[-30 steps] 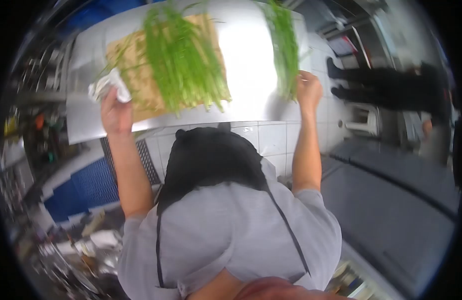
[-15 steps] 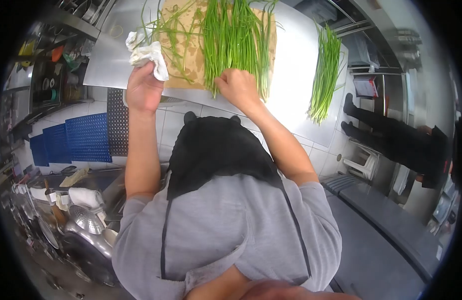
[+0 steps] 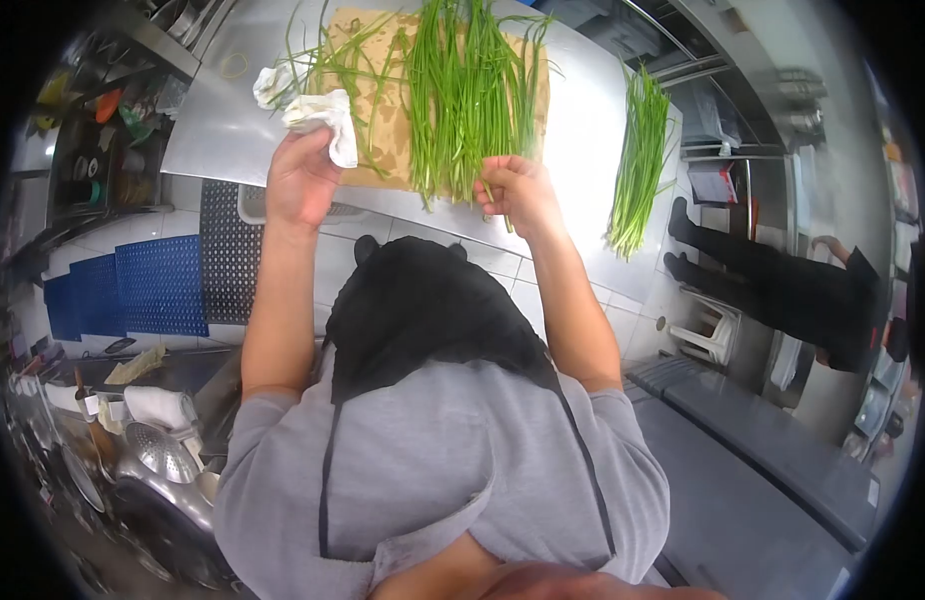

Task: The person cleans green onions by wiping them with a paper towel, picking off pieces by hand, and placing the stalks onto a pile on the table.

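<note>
A white cloth (image 3: 328,120) is gripped in my left hand (image 3: 305,182), held near the front left edge of the wet brown board (image 3: 373,130). My right hand (image 3: 521,195) pinches the lower ends of a few green stalks at the front of a large loose pile of long green stalks (image 3: 463,100) lying on the board. A second, narrower bundle of green stalks (image 3: 641,165) lies by itself on the metal table (image 3: 583,120) to the right. Thin loose stalks (image 3: 353,60) are scattered over the board's left part. Another white cloth (image 3: 274,86) rests just beyond my left hand.
Blue mats (image 3: 163,285) and a dark perforated mat (image 3: 231,250) lie on the tiled floor at left. Pans and a strainer (image 3: 163,453) are at lower left. A person in dark clothes (image 3: 793,285) stands at right, near a white stool (image 3: 711,330) and grey cabinets (image 3: 753,450).
My right hand moved from beside the right bundle to the large pile, then slightly right along its front, where it now pinches stalks. My left hand still holds the cloth.
</note>
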The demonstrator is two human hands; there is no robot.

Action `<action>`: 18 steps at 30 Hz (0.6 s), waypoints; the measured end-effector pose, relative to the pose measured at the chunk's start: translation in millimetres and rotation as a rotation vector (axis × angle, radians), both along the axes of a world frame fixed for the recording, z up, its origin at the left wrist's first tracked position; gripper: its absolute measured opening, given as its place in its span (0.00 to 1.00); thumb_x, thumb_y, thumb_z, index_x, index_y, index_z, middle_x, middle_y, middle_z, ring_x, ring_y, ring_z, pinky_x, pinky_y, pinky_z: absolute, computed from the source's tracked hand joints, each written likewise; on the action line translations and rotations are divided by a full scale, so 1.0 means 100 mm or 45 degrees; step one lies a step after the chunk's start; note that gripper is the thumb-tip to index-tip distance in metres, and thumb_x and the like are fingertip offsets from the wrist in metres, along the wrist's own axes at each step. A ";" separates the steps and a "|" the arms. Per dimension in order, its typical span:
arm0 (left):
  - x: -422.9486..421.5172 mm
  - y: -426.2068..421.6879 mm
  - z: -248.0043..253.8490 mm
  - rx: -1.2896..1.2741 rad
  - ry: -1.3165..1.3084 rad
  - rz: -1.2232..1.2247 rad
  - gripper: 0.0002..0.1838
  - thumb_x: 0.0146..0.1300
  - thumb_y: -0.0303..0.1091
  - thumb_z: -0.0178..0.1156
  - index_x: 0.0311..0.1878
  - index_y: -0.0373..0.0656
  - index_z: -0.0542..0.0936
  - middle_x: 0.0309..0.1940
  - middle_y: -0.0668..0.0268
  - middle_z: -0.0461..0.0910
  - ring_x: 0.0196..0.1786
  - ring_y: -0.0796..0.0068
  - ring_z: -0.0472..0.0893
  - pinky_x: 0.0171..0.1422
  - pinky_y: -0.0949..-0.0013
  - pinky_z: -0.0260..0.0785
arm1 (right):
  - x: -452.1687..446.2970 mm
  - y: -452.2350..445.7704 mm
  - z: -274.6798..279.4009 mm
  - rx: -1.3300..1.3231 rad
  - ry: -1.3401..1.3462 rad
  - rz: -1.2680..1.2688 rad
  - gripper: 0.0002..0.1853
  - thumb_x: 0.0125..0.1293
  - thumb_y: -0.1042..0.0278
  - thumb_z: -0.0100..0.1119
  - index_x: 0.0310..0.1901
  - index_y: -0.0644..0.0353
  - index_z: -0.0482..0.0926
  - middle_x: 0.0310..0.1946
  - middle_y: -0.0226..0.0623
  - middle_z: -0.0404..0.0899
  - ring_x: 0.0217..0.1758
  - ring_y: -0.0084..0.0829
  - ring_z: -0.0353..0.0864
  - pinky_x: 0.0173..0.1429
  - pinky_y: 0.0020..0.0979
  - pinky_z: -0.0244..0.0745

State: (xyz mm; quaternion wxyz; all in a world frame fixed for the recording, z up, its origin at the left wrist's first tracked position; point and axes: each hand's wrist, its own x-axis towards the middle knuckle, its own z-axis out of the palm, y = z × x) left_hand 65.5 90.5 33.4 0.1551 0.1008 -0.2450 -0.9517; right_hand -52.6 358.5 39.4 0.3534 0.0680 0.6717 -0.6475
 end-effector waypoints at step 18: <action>-0.13 0.14 0.12 0.124 0.007 -0.058 0.20 0.68 0.30 0.52 0.61 0.35 0.71 0.56 0.59 0.78 0.58 0.68 0.78 0.62 0.60 0.73 | -0.36 0.27 0.77 0.616 0.774 0.163 0.10 0.52 0.75 0.61 0.35 0.72 0.81 0.23 0.39 0.82 0.23 0.25 0.80 0.25 0.23 0.72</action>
